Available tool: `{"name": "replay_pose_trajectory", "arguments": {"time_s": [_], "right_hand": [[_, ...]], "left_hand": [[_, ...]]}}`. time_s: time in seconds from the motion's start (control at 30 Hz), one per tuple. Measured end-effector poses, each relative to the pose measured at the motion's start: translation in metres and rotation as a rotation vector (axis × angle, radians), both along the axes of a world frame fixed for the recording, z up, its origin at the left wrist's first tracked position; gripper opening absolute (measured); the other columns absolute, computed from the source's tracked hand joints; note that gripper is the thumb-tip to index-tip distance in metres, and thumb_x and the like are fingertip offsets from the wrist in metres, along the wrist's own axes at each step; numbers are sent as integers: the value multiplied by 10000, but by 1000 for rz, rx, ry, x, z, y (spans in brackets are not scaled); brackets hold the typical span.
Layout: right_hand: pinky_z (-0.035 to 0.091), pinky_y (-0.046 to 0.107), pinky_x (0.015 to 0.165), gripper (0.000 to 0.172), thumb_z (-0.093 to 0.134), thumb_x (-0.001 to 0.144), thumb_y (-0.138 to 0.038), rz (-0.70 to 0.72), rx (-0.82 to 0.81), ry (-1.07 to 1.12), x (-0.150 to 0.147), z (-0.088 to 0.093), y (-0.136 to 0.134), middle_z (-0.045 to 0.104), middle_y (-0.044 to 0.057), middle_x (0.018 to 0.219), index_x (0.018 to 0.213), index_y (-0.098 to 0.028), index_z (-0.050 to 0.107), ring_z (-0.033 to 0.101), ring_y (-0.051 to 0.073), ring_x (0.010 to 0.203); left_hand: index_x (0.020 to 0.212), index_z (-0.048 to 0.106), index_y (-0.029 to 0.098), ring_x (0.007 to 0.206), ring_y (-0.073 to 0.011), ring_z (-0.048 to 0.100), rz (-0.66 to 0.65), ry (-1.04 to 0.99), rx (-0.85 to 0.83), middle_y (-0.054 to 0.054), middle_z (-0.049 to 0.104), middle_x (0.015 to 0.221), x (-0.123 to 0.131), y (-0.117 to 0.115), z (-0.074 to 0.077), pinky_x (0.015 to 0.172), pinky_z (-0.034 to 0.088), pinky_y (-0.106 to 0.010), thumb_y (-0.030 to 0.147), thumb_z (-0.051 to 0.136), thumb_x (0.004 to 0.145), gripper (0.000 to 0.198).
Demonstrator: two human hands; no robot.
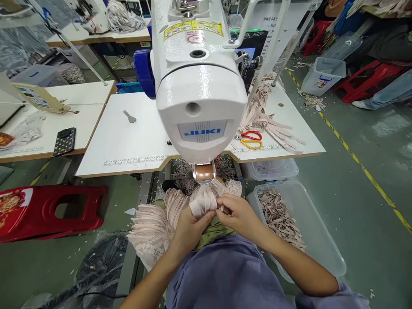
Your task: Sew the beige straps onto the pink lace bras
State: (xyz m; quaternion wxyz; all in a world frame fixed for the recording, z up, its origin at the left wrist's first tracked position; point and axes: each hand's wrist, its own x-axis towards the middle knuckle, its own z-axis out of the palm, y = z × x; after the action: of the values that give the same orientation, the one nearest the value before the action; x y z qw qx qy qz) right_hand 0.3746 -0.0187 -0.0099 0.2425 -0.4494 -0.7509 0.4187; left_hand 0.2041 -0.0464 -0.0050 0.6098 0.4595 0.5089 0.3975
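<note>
My left hand and my right hand are closed together on a bundle of pale pink fabric strips, held just below the head of a white JUKI sewing machine. The strips run up toward the machine's metal guide. A pile of pink lace pieces lies on my lap to the left of my hands.
Red-and-yellow scissors and loose pink strips lie on the white table. A clear bin of strips stands at my right. A red stool lies left, and a phone rests on the neighbouring table.
</note>
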Motion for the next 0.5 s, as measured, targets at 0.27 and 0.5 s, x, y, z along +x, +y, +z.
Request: {"name": "replay_pose_trajectory", "arguments": {"time_s": [0.27,0.5], "right_hand": [[374,237,587,73,587,818,-158,-14,-14,41,12,3,0,575,-12,718,772,-196,630,507,118,639],[399,251,558,105,543,856,-277,-134,-282,130,27,12,3,580,-8,758,894,-204,608,492,121,591]], "left_hand": [[777,736,161,693,-193,611,20,142,45,-22,702,701,0,6,14,681,505,-288,339,674,764,189],[761,700,154,652,-163,548,-24,152,29,-19,655,682,-11,12,19,636,466,-258,411,644,799,266]]}}
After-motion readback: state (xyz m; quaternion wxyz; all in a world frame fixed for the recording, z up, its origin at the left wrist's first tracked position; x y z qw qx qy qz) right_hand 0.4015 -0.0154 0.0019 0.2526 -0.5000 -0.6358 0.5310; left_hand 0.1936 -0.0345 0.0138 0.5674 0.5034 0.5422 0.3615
